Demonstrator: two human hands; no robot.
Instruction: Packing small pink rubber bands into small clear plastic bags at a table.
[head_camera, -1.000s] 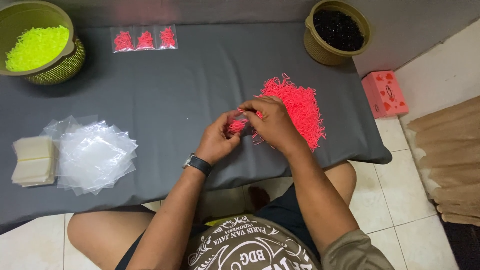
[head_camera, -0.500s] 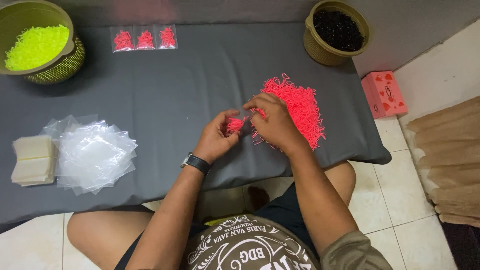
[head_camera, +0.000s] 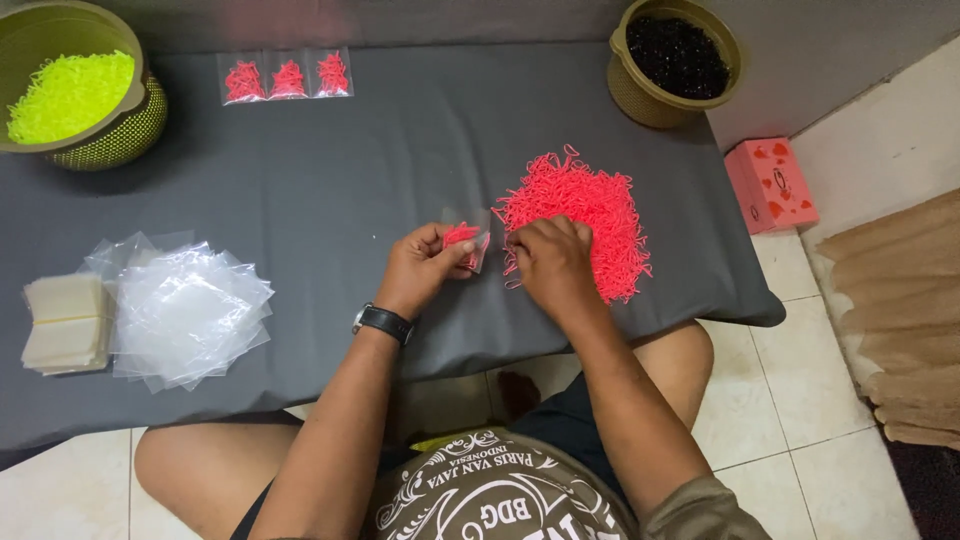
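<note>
While the left hand (head_camera: 425, 268) pinches a small clear bag (head_camera: 466, 238) between thumb and fingertips, holding it upright just above the grey mat (head_camera: 400, 150), the right hand (head_camera: 553, 262) rests knuckles-up at the near edge of the pink pile (head_camera: 580, 218), its fingers curled together on a few of the loose pink bits (whether it truly grips any, I cannot tell). That bag sits near the middle of the mat, at about 9 o'clock from the pile, and already shows a small clump of pink inside. On the left wrist sits a dark watch (head_camera: 383, 321). At 10 o'clock from the hands, near the far edge of the mat, lie three filled bags (head_camera: 287, 77) in a row, side by side, each with pink pieces inside. At 9 o'clock, well apart from the hands, a loose heap of empty clear bags (head_camera: 185, 315) spreads over the mat, with a neat pale stack (head_camera: 62, 322) just beside it on the outer side. An olive basket of neon yellow-green pieces (head_camera: 70, 90) stands at the far corner at 10 o'clock, and a second olive basket of black pieces (head_camera: 676, 58) stands at 1 o'clock. Off the mat at 3 o'clock, a pink box (head_camera: 771, 186) lies on the tiled floor.
</note>
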